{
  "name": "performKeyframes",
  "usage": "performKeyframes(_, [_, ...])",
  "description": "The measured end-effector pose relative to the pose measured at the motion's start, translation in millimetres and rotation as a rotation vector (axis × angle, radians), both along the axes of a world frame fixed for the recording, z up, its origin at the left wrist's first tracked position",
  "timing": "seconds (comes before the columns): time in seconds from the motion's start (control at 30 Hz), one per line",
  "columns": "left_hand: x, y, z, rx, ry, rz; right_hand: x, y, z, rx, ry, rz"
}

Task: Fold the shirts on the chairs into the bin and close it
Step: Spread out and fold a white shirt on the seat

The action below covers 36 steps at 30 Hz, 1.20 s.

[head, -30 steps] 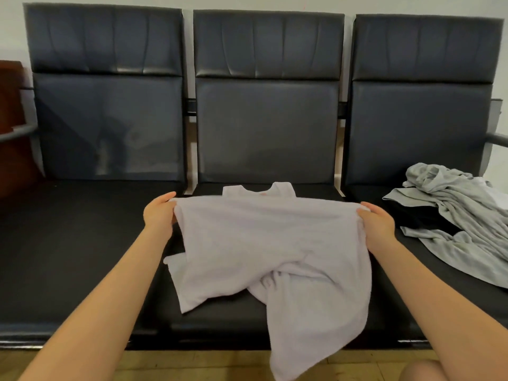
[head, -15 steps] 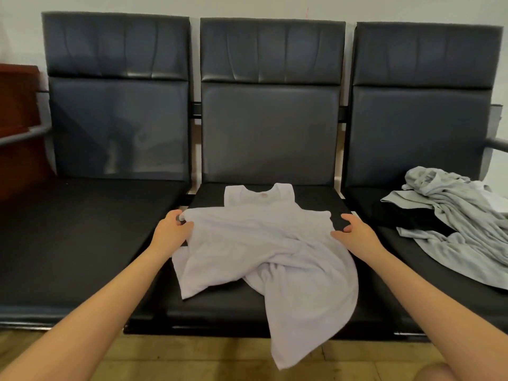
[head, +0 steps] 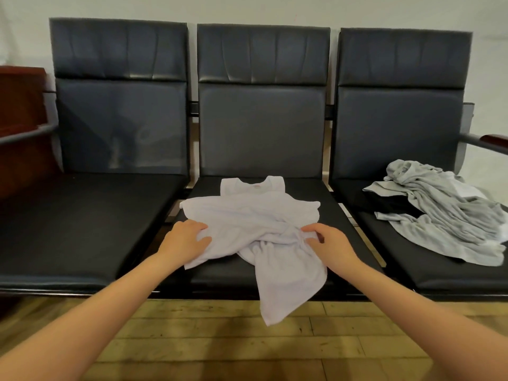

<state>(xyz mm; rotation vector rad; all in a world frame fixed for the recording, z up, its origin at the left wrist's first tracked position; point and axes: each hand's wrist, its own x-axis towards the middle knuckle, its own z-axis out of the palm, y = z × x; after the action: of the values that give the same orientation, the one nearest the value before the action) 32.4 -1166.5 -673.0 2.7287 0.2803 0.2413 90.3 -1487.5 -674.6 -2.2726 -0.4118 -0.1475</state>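
A white sleeveless shirt [head: 253, 215] lies on the middle seat, neck toward the backrest. Its lower part is twisted and hangs over the front edge. My left hand [head: 187, 240] rests flat on the shirt's left side, fingers spread. My right hand [head: 327, 240] is at the twisted bunch in the middle, fingertips curled into the cloth. A crumpled grey shirt [head: 439, 210] lies on the right seat over a black garment [head: 393, 202]. No bin is in view.
Three joined black padded chairs [head: 261, 127] stand against a pale wall. The left seat [head: 82, 215] holds nothing. Metal armrests stick out at both ends, and a dark red cabinet [head: 22, 119] stands at the far left. Wooden floor [head: 220, 339] lies in front.
I lowered the held-up shirt onto the middle seat and let go of its upper corners. Both hands then came down and inward onto its lower, twisted part.
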Motion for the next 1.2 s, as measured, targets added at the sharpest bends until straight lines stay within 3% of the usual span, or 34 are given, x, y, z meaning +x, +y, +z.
performKeyframes(0.1, [-1,4,1,0.072,-0.042,-0.069,-2,6,3,0.172,-0.083,-0.074])
performKeyframes(0.2, [2,1,6,0.021,-0.174,-0.123,-3,10,10,0.27,0.028,-0.088])
performKeyframes(0.3, [7,-2,6,-0.12,-0.162,-0.04,-7,9,19,0.026,0.227,-0.037])
performKeyframes(0.4, [9,-5,4,-0.103,-0.002,0.009,-8,7,15,-0.23,0.214,0.062])
performKeyframes(0.6, [0,-22,9,-0.122,0.062,-0.15,-3,6,0,0.048,-0.01,-0.015])
performKeyframes(0.73, [-1,-29,8,-0.171,0.006,-0.233,2,13,9,0.199,0.093,-0.02])
performKeyframes(0.8, [0,-30,22,-0.419,-0.114,-0.21,6,18,20,0.312,0.179,-0.059])
performKeyframes(0.93, [5,-17,70,-1.187,-0.316,-0.021,23,12,62,0.735,0.391,0.013])
performKeyframes(1.0, [18,-3,88,-1.334,-0.301,0.092,35,-2,80,0.941,0.479,0.055])
performKeyframes(1.07, [31,13,89,-0.985,-0.167,0.164,53,-17,81,1.022,0.527,0.024])
performKeyframes(1.13, [36,26,77,-0.657,-0.077,0.225,66,-25,70,0.949,0.495,-0.099])
performKeyframes(1.2, [33,30,50,-0.648,-0.074,0.198,74,-26,53,0.806,0.469,-0.214])
